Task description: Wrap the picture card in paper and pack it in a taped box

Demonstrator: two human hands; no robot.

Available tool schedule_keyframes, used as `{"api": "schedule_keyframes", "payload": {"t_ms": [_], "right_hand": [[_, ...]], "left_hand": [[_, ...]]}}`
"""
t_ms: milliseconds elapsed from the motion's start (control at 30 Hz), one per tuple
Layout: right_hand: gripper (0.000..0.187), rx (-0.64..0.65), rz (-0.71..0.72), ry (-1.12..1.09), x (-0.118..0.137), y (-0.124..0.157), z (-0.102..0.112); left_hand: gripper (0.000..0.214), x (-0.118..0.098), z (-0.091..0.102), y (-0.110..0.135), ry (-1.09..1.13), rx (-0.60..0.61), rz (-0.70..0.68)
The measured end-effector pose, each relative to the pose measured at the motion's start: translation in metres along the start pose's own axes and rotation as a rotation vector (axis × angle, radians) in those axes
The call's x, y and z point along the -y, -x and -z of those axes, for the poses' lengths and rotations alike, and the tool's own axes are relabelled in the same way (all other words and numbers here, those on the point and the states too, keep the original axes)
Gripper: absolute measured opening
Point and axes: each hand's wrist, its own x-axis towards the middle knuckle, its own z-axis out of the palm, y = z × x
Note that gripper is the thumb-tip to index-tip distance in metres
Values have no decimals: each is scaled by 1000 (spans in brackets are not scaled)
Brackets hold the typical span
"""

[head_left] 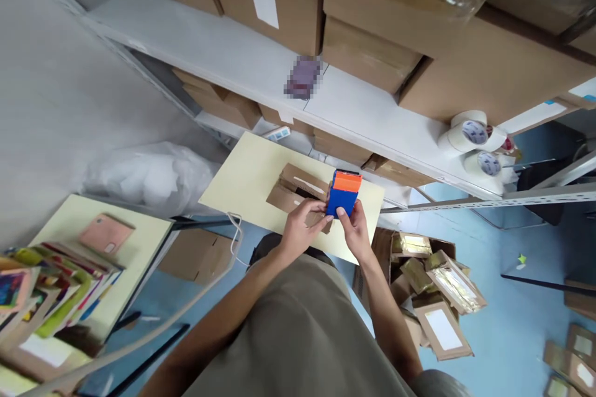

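Above the pale yellow table (242,167) I hold a blue and orange case (343,194). Its lower part is blue, the upper part bright orange, and a dark ridged strip runs along the top. My right hand (356,232) grips its lower right side, thumb across the blue front. At the lower left corner, the fingers of my left hand (305,226) are pinched against the case. Behind my left hand a small cardboard box (291,189) lies on the table, with white labels and a dark gap on top; the hand partly hides it.
Large cartons (372,49) fill the shelf (363,127) ahead, beside several tape rolls (475,133) and a blurred purplish item (303,77). Right of the table, an open carton (440,247) overflows with parcels. At left, a side table (153,226) bears a pink phone (106,234) and stacked packets (60,285).
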Motion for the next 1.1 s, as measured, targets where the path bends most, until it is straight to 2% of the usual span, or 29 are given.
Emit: {"api": "schedule_keyframes", "payload": {"t_ms": [167,300,467,667,733,900,1100], "right_hand": [[51,59,-58,-15,-4,6,0],[53,85,-85,18,-6,9,2],[53,145,-95,87,0,19,5],[41,252,-161,227,11,29,0],[39,264,-176,285,15,29,-4],[39,281,-190,433,21,22,-19],[43,295,-190,576,30,1,-44]], "left_hand": [[15,-12,1,15,-65,-38,-42],[23,-17,9,10,-45,45,12],[51,-25,42,-25,175,76,226],[45,-30,80,-64,279,363,244],[43,-26,88,-68,265,393,231],[43,-4,108,-69,247,378,260],[42,44,122,-61,308,271,338]]}}
